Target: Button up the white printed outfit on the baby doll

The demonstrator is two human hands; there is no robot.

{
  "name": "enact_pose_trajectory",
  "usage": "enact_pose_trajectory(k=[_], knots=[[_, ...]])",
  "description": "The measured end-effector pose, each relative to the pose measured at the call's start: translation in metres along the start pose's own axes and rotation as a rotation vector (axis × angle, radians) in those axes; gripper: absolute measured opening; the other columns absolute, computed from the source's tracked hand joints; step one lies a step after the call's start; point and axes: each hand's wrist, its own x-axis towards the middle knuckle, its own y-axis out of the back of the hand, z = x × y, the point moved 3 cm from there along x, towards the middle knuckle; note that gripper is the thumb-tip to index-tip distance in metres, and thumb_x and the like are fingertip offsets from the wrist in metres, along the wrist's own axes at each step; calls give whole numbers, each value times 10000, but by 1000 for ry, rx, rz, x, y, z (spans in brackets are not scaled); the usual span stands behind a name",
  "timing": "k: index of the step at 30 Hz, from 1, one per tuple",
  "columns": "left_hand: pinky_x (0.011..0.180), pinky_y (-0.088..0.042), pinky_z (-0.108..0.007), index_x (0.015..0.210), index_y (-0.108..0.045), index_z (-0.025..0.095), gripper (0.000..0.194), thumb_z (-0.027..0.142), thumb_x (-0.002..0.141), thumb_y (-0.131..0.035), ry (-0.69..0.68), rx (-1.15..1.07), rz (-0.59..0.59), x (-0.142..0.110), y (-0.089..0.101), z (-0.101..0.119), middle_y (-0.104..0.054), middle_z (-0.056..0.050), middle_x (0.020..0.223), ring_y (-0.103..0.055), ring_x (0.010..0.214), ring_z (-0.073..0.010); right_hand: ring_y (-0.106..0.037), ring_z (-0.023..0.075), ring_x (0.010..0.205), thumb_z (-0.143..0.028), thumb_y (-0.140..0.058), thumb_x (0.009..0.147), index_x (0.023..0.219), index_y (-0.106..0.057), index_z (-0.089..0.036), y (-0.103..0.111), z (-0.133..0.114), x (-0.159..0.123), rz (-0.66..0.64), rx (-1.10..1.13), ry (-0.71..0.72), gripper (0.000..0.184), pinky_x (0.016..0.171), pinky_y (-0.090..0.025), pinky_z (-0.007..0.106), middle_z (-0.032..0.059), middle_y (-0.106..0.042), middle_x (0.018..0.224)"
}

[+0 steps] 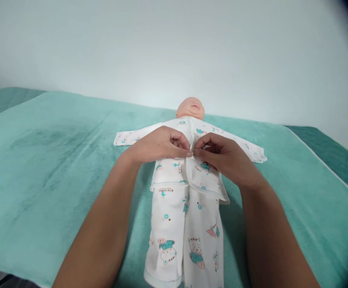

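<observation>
White long-sleeved fabric baby top with a teal and orange animal print [174,173], laid face up on a bald, pinkish plastic doll [188,108], just about the centre of the frame. Its long axis is run up and down the picture, neck at the top, hem toward the bottom, with the sleeves spread out to either side.

What matters here is the front edge, a pale trimmed line [188,174] dropped down the middle of the top and curved off to the right at the hem. It's sat right between the two hands, so neither one can really be called nearer. The left hand [163,143] is brought in from the left and the right hand [222,154] from the right, fingertips nearly met on that line at chest height. Both are held narrow, thumb against bent fingers, with a bit of the fabric apparently pinched at the edge. Whether a fastener is gripped in there can't be made out, as it's covered by the fingers.

Below the hem, matching white printed trousers [167,224] are stretched toward the bottom of the frame. Everything is set on a teal plush cloth [71,168].
</observation>
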Motion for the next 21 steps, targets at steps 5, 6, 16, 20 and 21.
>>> enact_pose_trajectory(k=[5, 6, 16, 20, 21], knots=[[540, -364, -239, 777, -737, 208, 143, 335, 747, -679, 14, 84, 1, -1, -1, 1, -616, 0, 713, -509, 642, -114, -455, 74, 547, -322, -662, 879, 853, -658, -216, 1, -2, -1, -4, -24, -3, 109, 457, -346, 206, -38, -547, 674], [530, -356, -239, 773, -740, 209, 138, 325, 746, -670, 16, 102, 7, -1, -2, 1, -617, -2, 711, -508, 637, -115, -459, 74, 550, -313, -664, 874, 848, -661, -216, 1, -3, -1, -4, -30, -3, 101, 461, -346, 207, -37, -555, 677], [476, -312, -234, 742, -750, 211, 141, 250, 716, -617, -29, 134, 34, -2, -2, 2, -616, -8, 686, -499, 593, -114, -449, 94, 562, -335, -677, 854, 848, -675, -205, 1, -2, -1, 5, -42, -23, 130, 470, -342, 229, -20, -551, 666], [483, -319, -231, 750, -746, 203, 127, 246, 708, -634, -17, 79, 29, -1, -1, -1, -582, 3, 656, -465, 576, -101, -426, 86, 566, -374, -709, 839, 872, -669, -217, 1, -3, -2, -4, -61, -10, 165, 478, -318, 234, -30, -551, 681], [484, -321, -230, 758, -746, 201, 126, 252, 711, -641, -11, 54, 21, 0, -1, -2, -573, 5, 649, -456, 570, -98, -420, 85, 568, -376, -712, 838, 878, -668, -221, 1, -3, -2, -5, -67, -7, 166, 479, -309, 235, -33, -544, 679]])
